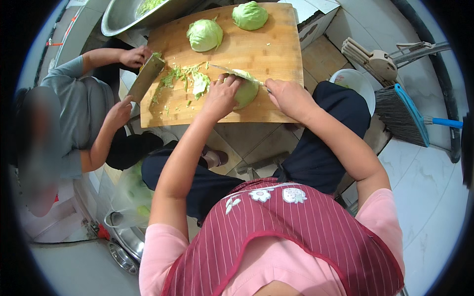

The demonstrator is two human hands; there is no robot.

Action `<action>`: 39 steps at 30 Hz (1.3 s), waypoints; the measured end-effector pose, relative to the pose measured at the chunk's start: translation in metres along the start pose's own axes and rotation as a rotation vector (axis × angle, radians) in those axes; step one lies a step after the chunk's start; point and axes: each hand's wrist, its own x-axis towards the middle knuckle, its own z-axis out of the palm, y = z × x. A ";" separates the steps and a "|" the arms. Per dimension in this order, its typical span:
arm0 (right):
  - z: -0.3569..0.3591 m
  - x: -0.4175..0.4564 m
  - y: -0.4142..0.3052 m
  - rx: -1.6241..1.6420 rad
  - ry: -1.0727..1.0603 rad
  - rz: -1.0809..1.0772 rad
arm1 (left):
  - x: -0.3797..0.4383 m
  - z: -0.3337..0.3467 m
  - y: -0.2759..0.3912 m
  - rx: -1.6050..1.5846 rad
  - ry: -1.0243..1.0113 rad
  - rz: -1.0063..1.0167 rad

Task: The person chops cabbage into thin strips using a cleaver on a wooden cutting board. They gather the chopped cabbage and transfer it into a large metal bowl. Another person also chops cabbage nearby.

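My right hand (pixel 289 96) grips the handle of a kitchen knife (pixel 229 70), whose blade slants across the far side of a pale green cabbage piece (pixel 247 97). How deep the edge sits in it, I cannot tell. Fingers bent, my left hand (pixel 224 90) holds that piece down from the left, close to the blade. Both are over a wooden cutting board (pixel 274 61). Farther back on it lie a cabbage piece (pixel 204 35) and another cabbage piece (pixel 250 15). Shredded cabbage (pixel 179 77) and a loose leaf (pixel 201 83) are scattered left of my left hand.
At the board's left edge a co-worker (pixel 89 96) holds a cleaver (pixel 147 78) over greens. A metal basin (pixel 118 18) with shreds stands at the back left. To my right are a white bucket (pixel 357 79), a broom (pixel 403 114) and a mop (pixel 381 61).
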 end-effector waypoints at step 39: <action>0.018 -0.002 0.008 -0.227 0.212 -0.057 | -0.128 0.033 -0.008 -0.180 0.360 0.083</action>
